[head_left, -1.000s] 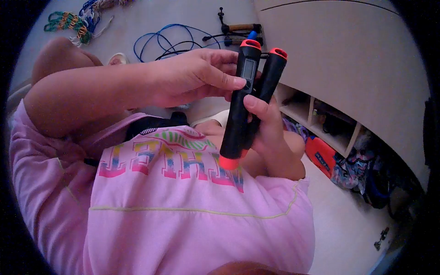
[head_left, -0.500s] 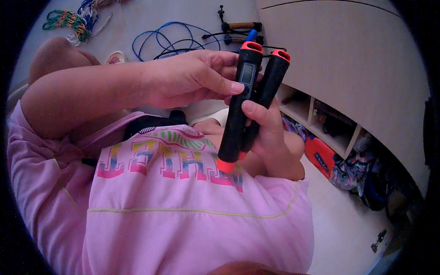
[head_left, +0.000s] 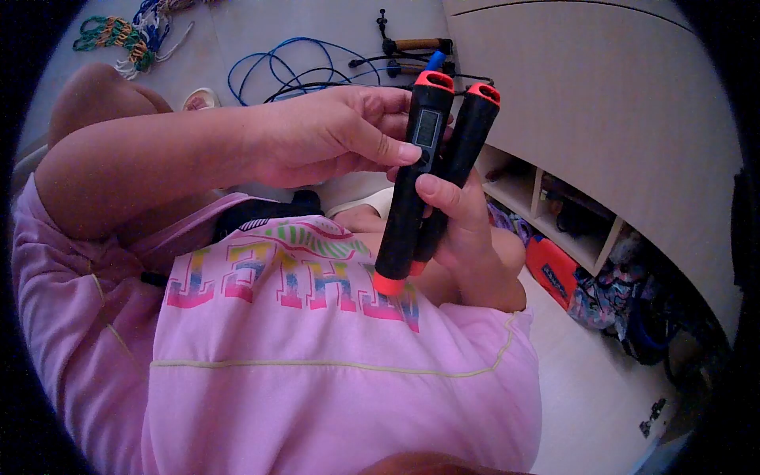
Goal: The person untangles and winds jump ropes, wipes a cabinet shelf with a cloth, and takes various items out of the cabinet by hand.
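Two black jump rope handles with orange-red end rings are held side by side in front of my chest. The nearer jump rope handle [head_left: 400, 210] carries a small grey display [head_left: 428, 127] with a button below it. The other handle [head_left: 467, 142] lies just behind and to the right. My left hand [head_left: 348, 134] grips the upper part of the display handle, its thumb on the button and its fingers behind. Lower down, my right hand [head_left: 463, 218] is closed round both handles, thumb across the front one. A blue cord end [head_left: 436, 59] shows at the top of the display handle.
Blue cord [head_left: 289, 51] lies in loops on the floor, beside a rope with wooden handles [head_left: 416, 45]. Knotted coloured cords [head_left: 119, 39] are at upper left. Right of me stands a pale wooden cabinet [head_left: 586, 103] with open cubbies, a red pouch [head_left: 552, 269] and bags.
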Motion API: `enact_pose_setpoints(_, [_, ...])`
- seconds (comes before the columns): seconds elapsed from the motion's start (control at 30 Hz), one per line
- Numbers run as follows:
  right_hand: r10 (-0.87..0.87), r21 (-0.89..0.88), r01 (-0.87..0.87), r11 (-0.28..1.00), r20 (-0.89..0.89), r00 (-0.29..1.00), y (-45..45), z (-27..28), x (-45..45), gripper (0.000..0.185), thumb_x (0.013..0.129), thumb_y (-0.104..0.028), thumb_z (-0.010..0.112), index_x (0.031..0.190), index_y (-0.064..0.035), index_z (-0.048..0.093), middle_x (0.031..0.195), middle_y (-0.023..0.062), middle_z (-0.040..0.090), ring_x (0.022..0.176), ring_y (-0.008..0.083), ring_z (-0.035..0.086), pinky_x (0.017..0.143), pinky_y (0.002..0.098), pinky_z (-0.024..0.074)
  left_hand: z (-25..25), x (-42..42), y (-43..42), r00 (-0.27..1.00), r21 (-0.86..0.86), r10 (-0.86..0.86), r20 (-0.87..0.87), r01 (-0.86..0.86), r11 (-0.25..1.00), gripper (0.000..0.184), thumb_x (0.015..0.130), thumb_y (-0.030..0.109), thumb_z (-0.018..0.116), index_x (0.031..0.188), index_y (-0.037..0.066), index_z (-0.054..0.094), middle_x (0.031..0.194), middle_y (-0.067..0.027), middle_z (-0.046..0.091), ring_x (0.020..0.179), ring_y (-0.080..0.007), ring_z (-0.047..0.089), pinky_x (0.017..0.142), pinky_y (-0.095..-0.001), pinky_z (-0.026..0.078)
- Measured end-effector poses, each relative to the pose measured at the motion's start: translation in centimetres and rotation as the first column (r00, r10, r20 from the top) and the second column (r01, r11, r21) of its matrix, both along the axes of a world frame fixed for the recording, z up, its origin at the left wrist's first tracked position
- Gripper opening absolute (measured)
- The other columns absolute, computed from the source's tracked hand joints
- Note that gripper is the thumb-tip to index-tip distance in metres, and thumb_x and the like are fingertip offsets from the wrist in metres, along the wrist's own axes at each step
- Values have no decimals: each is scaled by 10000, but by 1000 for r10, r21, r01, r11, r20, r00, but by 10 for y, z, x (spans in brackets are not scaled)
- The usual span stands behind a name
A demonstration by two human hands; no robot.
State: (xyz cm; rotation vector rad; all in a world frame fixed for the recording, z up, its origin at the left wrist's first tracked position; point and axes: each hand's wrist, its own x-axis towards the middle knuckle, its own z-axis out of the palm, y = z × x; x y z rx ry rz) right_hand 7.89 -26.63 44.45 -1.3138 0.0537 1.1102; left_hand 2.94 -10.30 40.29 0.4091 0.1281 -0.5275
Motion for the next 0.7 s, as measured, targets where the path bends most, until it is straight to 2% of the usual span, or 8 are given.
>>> enact_pose_setpoints(0.2, [27, -16, -27, 1000, 8, 1000, 2, 4, 1, 503, 667, -207, 665, 1065, 2, 439, 844, 98, 554, 668, 108, 541, 592, 209, 462, -2, -1, 0, 999, -6, 11, 32, -11, 1000, 558, 737, -11, 563, 1242, 61, 335, 1156, -39, 495, 1064, -134, 470, 915, -279, 351])
enact_pose_setpoints(0.3, [-9, 38, 11, 999, -60, 998, 0, 4, 1, 479, 670, -97, 661, 1099, -19, 461, 946, 46, 562, 814, 146, 563, 710, 269, 463, -2, -2, 1, 997, 10, 26, 78, -27, 1000, 583, 710, -28, 566, 1239, 59, 338, 1152, -42, 496, 1062, -136, 472, 910, -278, 357])
enact_pose_setpoints(0.5, [43, 97, -36, 995, -69, 997, 7, 8, 1, 457, 682, -89, 652, 1095, -19, 468, 947, 56, 562, 828, 158, 564, 723, 270, 465, -4, -5, 0, 996, 19, 52, 69, -53, 998, 606, 671, -40, 558, 1231, 49, 345, 1137, -45, 502, 1051, -144, 479, 905, -276, 362])
enact_pose_setpoints(0.7, [18, 78, -16, 997, -34, 999, 6, 5, -1, 451, 681, -93, 654, 1086, -8, 473, 942, 62, 565, 807, 159, 571, 706, 277, 477, 1, -6, 2, 997, 49, 60, 57, -63, 997, 602, 667, -36, 559, 1226, 47, 349, 1125, -44, 507, 1028, -141, 492, 900, -275, 370])
